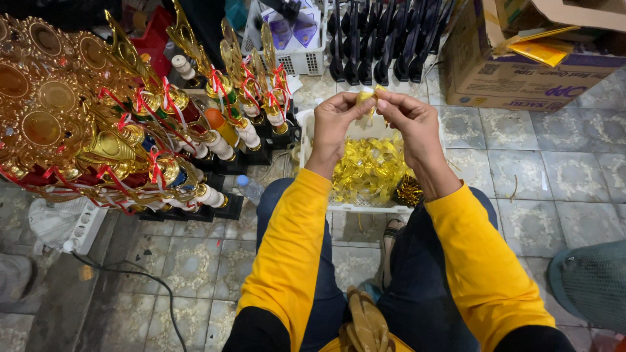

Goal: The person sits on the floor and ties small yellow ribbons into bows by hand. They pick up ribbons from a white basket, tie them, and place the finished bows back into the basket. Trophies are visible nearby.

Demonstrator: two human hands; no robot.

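Both my hands are raised in front of me, pinching a small piece of gold ribbon (366, 98) between the fingertips. My left hand (336, 117) grips it from the left, my right hand (407, 117) from the right. Below them a white plastic basket (365, 207) holds a heap of shiny gold ribbon pieces (368, 169). I wear yellow sleeves and sit with my knees apart above the tiled floor.
Several gold trophies (117, 130) with red and white ribbons stand on black bases at the left. A cardboard box (515, 72) sits at the back right, black trophy parts (385, 45) and another white basket (297, 58) behind. A power strip (81, 228) and cable lie lower left.
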